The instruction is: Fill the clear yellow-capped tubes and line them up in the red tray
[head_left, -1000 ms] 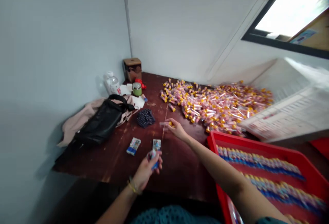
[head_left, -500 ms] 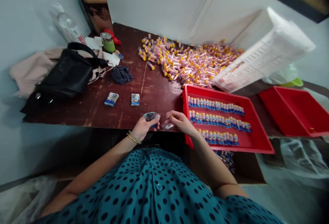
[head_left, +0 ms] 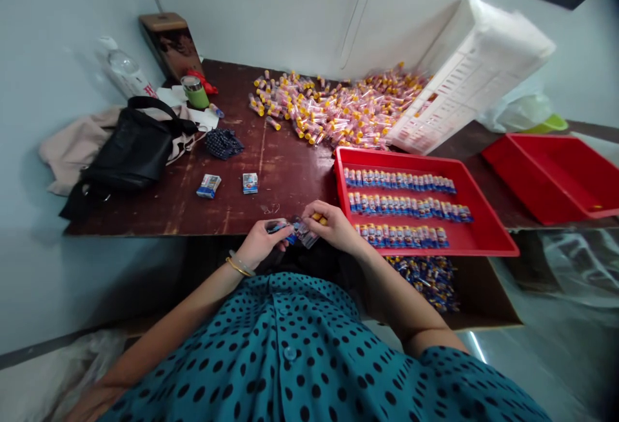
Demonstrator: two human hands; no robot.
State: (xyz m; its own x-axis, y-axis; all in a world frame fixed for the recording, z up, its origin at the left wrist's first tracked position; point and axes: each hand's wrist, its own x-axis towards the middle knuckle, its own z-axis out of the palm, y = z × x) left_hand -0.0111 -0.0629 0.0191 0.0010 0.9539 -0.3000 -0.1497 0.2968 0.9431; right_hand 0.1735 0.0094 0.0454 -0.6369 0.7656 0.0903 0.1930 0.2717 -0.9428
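My left hand (head_left: pixel 264 241) is closed on a small stack of blue printed labels (head_left: pixel 291 237) at the table's front edge. Right against it, my right hand (head_left: pixel 333 225) pinches clear small tubes with yellow caps (head_left: pixel 319 218); their clear ends touch the labels. How many tubes are in the fingers is hidden. Two small blue-and-white stacks of labels, one (head_left: pixel 209 186) at the left and another (head_left: pixel 250 183) nearer, lie on the table beyond my left hand. Beside my right hand stands a red tray (head_left: pixel 483 225) with three rows of labelled, yellow-capped tubes (head_left: pixel 401 204).
A heap of yellow-capped tubes (head_left: pixel 333 109) covers the table's back, with a white plastic basket (head_left: pixel 464 86) leaning beside it. A second red tray (head_left: pixel 532 180) is at right. A black bag (head_left: pixel 133 144) and green-lidded jar (head_left: pixel 195 93) sit left. Below is a cardboard box (head_left: pixel 483 293).
My hands have come together, and the tubes in my right hand now meet the labels in my left. Yellow caps now show in my right fingers. The view has shifted slightly.
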